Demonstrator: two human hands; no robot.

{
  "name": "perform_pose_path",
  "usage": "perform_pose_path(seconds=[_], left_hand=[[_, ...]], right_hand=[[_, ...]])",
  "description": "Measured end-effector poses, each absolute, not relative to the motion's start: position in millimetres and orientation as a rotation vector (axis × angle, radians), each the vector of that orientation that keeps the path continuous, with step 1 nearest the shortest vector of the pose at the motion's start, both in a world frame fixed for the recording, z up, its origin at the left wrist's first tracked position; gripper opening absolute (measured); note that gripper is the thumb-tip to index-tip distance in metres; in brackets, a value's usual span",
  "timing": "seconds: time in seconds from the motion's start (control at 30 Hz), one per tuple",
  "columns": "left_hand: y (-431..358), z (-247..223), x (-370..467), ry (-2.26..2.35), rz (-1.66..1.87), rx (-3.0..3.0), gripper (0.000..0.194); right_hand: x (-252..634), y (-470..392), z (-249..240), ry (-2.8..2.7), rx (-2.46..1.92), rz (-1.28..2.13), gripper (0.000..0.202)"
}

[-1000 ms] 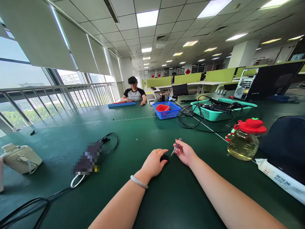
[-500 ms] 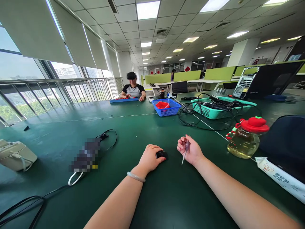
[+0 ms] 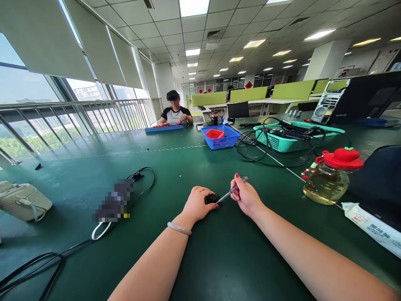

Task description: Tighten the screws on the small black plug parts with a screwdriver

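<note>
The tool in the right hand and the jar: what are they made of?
The tool has a shiny handle, likely plastic because it looks partly see-through; its thin grey shaft is probably metal. The jar is clear and glossy, so glass or hard plastic. Its red lid looks smooth and rubbery, perhaps silicone or plastic.

Tabletop (image 3: pixel 219 267) deep green; small gadget (image 3: pixel 211 199) black, screwdriver (image 3: pixel 231 192) silver in the shaft (image 3: pixel 223 197) with a clear, purplish handle (image 3: pixel 234 189), bangle (image 3: pixel 179 228) milky grey, nails (image 3: pixel 237 175) dark red. One basket (image 3: pixel 221 144) blue with a pierced lattice, tray (image 3: pixel 215 134) red, the other basket (image 3: pixel 282 145) turquoise, cables (image 3: pixel 288 130) black. Jar lid (image 3: pixel 343 159) red with a green leaf (image 3: pixel 348 148), drink (image 3: pixel 324 189) pale yellow, wrapper (image 3: pixel 372 228) white with blue-grey lettering, partitions (image 3: pixel 294 91) lime green, co-worker's shirt (image 3: pixel 173 116) pale grey, sleeves (image 3: pixel 164 113) black.
</note>
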State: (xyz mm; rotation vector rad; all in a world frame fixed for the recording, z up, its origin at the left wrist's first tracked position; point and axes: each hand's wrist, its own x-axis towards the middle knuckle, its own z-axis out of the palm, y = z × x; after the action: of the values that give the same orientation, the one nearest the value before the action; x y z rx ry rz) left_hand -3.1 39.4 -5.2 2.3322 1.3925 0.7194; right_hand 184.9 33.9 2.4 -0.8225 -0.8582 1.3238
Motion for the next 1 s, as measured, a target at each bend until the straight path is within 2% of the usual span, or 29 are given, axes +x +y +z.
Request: perform_pose_path(seconds=[0.23,0.57,1.0], left_hand=[[38,-5,-4,1.394,0.706,2.326,0.04],[37,-3,-4,1.387,0.709,2.337,0.034],[34,-3,-4,1.371,0.677,2.384,0.034]], right_hand=[[184,33,0,-0.948,-0.945,1.063,0.055],[185,27,3,-1.01,-0.944,0.876,0.056],[193,37,-8,-1.031,-0.912,0.933,0.051]])
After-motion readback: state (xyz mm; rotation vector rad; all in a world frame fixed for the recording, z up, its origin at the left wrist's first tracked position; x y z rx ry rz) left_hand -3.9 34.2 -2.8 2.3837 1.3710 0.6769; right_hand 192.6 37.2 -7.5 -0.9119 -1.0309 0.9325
